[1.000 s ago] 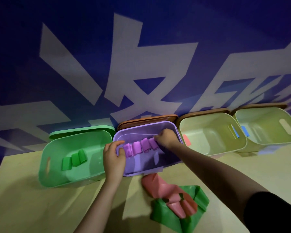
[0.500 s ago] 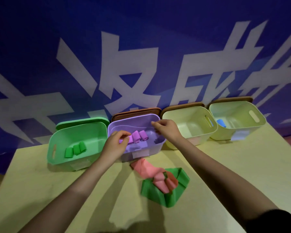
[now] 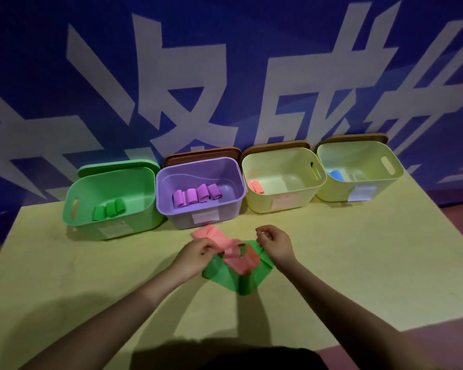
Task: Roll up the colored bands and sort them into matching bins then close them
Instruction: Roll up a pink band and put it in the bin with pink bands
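Note:
A loose pink band point(image 3: 234, 259) lies crumpled over a flat green band point(image 3: 229, 277) on the table in front of the bins. My left hand point(image 3: 194, 256) pinches the pink band's left part. My right hand point(image 3: 275, 243) hovers with curled fingers at the bands' right edge; whether it holds anything is unclear. Four open bins stand in a row. The green bin point(image 3: 76, 209) holds three green rolls point(image 3: 108, 209), and the purple bin point(image 3: 235, 198) several purple rolls point(image 3: 197, 196). One cream bin point(image 3: 284, 202) has a pink roll point(image 3: 255, 186), the other point(image 3: 385, 169) a blue roll point(image 3: 335, 175).
A green lid point(image 3: 118, 166) and three brown lids point(image 3: 201, 154) lean behind the bins against a blue wall with large white characters. The yellow table point(image 3: 345, 263) ends at the right, where a reddish floor shows.
Both hands have left the purple bin and come back to the loose bands. The left hand now pinches the pink band. The camera has pulled back, so all bins show.

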The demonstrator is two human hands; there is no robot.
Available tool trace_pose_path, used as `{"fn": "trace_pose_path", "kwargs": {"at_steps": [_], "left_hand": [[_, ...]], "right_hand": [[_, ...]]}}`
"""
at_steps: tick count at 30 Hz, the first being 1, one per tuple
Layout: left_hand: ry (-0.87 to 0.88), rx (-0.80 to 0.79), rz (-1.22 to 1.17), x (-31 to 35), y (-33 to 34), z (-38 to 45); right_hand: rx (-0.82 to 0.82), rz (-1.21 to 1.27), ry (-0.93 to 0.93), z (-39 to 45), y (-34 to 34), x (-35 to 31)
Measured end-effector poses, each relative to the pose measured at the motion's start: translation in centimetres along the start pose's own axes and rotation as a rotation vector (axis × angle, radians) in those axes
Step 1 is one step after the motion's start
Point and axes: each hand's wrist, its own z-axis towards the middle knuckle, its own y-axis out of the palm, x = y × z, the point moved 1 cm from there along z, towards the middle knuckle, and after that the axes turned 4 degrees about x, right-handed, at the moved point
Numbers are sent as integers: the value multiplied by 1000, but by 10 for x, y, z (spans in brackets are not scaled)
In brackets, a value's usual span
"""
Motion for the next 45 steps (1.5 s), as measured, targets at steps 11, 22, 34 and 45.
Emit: {"fn": "trace_pose_path", "kwargs": {"at_steps": [11,22,34,45], "left_hand": [[-299,-51,-53,-21,69,29],[-94,-224,129,-18,103,40],[-185,-415,100,-16,101,22],[-68,43,-444,62,59,-12]], "right_hand": [[-166,-189,158,17,17,48],[-366,-131,169,20,5,68],[-253,228,199,22,-25,35],[-176,560,72,-5,-66,-46]]}}
